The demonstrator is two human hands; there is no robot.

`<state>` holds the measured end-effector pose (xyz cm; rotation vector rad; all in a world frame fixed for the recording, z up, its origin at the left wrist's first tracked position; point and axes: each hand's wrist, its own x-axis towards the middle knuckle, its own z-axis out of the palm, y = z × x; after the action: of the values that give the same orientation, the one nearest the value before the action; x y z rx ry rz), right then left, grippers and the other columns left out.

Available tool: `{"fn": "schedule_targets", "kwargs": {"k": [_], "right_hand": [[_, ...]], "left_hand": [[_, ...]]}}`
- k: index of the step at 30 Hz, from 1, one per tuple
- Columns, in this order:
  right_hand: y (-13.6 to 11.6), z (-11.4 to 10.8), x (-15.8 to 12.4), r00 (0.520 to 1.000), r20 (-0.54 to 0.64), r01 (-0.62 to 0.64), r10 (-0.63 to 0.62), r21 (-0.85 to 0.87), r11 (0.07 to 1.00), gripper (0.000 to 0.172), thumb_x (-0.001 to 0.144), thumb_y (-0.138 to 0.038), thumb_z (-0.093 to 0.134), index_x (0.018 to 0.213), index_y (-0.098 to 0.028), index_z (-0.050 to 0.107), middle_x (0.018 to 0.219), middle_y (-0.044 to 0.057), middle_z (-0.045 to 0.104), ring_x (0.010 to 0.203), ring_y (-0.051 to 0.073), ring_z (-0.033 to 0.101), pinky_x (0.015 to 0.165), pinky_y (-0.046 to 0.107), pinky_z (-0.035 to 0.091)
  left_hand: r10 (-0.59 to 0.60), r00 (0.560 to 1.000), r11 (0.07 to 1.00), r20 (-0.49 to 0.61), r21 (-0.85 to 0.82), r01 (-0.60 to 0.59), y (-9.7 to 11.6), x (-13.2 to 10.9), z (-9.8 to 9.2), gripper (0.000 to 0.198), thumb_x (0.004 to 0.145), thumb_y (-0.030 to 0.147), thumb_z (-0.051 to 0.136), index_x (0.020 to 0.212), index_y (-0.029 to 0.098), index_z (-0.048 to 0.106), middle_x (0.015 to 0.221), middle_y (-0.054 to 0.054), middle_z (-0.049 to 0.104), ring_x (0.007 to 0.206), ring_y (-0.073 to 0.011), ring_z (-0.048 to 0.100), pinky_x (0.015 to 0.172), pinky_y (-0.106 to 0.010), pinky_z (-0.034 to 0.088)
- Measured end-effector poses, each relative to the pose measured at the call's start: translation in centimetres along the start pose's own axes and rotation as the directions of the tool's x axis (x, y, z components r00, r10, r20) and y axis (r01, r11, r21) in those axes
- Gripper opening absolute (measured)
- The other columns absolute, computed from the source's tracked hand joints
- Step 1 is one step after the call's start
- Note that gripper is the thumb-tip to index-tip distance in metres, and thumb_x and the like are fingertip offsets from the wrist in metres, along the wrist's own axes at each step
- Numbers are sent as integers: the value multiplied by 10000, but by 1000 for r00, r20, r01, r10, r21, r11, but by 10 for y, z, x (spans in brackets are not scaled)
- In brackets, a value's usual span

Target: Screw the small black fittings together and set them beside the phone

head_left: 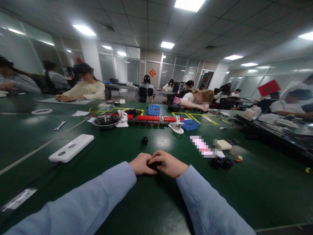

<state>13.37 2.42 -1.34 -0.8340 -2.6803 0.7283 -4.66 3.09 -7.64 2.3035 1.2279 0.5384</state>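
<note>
My left hand [141,164] and my right hand [170,164] meet over the green table, in the middle of the view. Both are closed around one small dark round part [153,165], mostly covered by my fingers, so its exact kind does not show. Just beyond my fingertips a small black ribbed round piece [144,140] sits by itself on the table. To the right lie two larger black round pieces [221,162], side by side, near a pale box [223,144] with orange wires.
A white power bank [71,148] with a cable lies left, a wrench [60,125] beyond it. Across the middle stand a red strip of parts [149,118], white clamps [176,124] and blue baskets [190,124]. A blurred phone [202,146] lies right. Several people work at tables beyond.
</note>
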Motion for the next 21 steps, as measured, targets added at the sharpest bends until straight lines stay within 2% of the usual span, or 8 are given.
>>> {"fn": "schedule_targets", "kwargs": {"k": [7,14,16,18,21], "right_hand": [[-1,-5,0,997,29,66,-68,86,994,344,681,25,565,924,-185,689,1079,37,627,1018,150,572,908,261,425],[-2,-4,1,998,18,56,-58,114,992,307,665,23,579,868,-180,687,1082,39,636,1011,151,580,910,278,421],[-3,-3,1,999,7,34,-35,105,994,283,667,5,586,842,-195,684,1076,35,639,1022,167,574,966,357,375],[-3,-2,1,1000,-3,5,-5,90,996,255,670,-14,590,813,-206,677,1063,29,644,1036,194,565,1022,490,263],[-3,-1,1,1000,-9,-29,30,69,997,255,668,-36,595,831,-218,670,1052,24,647,1051,225,554,1015,614,108]], "left_hand": [[18,1000,1000,11,1,-18,3,-1,-1,268,626,392,702,761,163,668,717,13,608,675,-150,568,647,-231,419],[24,1000,1000,6,16,-24,3,-1,-2,271,620,402,702,751,166,667,725,6,613,701,-166,579,659,-242,414],[25,1000,999,4,22,-25,3,0,-2,276,620,402,703,767,170,669,736,5,618,714,-170,582,667,-244,414],[25,1000,999,1,27,-25,4,0,-2,281,615,403,706,773,173,671,743,6,622,722,-173,583,672,-244,415],[23,1000,999,-6,34,-23,4,-1,-2,290,610,408,708,782,177,673,742,9,621,723,-175,582,667,-243,417]]}}
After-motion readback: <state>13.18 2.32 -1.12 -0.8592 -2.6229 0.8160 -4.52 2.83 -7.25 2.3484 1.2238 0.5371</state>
